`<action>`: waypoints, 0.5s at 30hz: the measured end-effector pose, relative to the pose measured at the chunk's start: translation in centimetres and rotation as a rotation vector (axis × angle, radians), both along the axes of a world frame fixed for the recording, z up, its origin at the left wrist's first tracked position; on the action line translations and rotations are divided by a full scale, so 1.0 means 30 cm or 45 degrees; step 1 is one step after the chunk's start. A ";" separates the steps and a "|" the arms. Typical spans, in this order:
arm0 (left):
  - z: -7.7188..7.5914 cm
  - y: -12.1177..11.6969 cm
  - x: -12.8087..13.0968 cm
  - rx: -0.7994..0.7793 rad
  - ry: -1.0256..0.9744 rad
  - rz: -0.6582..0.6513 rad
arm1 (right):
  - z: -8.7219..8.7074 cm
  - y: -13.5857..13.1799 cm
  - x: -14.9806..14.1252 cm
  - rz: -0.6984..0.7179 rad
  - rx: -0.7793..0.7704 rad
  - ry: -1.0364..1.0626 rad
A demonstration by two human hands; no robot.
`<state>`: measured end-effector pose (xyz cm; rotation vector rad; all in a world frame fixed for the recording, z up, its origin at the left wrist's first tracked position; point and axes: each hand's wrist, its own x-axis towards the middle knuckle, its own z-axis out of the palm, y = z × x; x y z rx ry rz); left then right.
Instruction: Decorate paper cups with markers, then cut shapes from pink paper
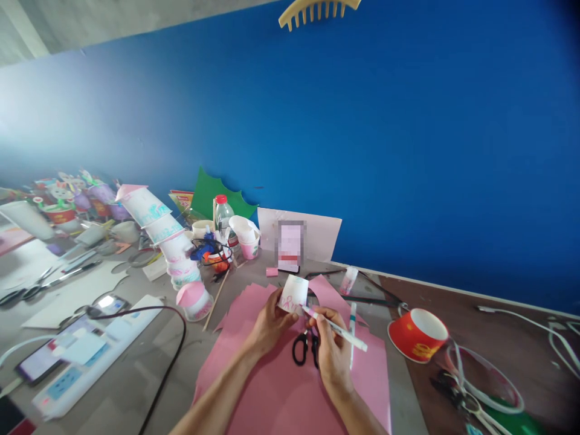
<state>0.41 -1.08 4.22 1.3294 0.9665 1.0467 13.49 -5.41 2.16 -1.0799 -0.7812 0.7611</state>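
Observation:
My left hand [268, 326] is closed around a small white paper cup [293, 294] with pink marks on its side, held tilted above the pink paper sheets [290, 386]. In my right hand [330, 347] is a white marker pen [338, 329], gripped with its tip touching the cup's side. Black-handled scissors [304, 349] lie on the pink paper just below both hands. A second pen [352, 326] rests on the paper to the right of my right hand.
A red paper cup [417, 334] lies on its side at the right, near white cables [480, 380]. At the left are a stacked cup tower [170, 238], a pink-topped cup [194, 300], a power strip [86, 362], a phone [43, 356] and scissors [40, 284]. A water bottle [223, 219] stands at the blue wall.

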 end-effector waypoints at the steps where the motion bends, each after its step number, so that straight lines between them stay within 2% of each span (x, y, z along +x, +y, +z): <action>1: -0.001 0.000 0.001 0.006 0.004 0.007 | -0.002 0.000 0.001 0.003 -0.005 0.000; 7: -0.009 0.002 0.002 0.020 0.030 0.024 | -0.012 0.003 0.004 -0.010 -0.034 0.007; 15: -0.001 0.000 -0.003 0.017 0.064 0.019 | 0.004 -0.002 0.010 -0.035 -0.037 0.035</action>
